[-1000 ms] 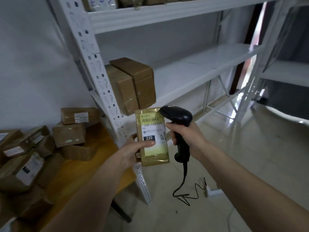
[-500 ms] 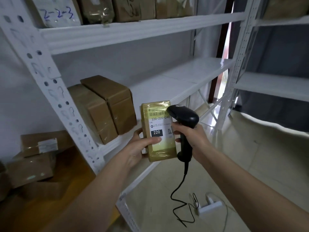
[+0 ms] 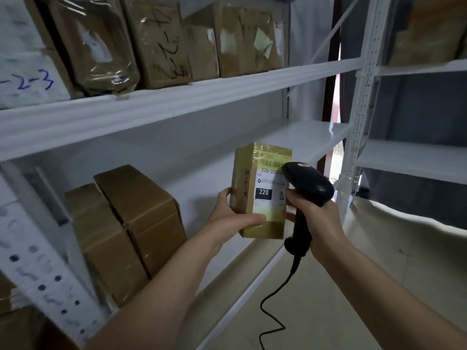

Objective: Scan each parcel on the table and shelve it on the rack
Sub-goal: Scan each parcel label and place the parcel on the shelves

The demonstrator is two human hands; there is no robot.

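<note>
Parcel [image 3: 262, 190], tape-wrapped, label reading 220, held upright in front of the rack's middle shelf [image 3: 298, 137]. Left hand [image 3: 228, 221] grips its lower edge, thumb across the front, fingers curled behind. Right hand [image 3: 316, 218] is closed round a black corded barcode scanner [image 3: 307, 184], head touching the label at 3 o'clock. Two brown boxes [image 3: 131, 228] stand at 9 o'clock on that shelf; taped parcels [image 3: 156, 39] line the shelf at 12 o'clock.
</note>
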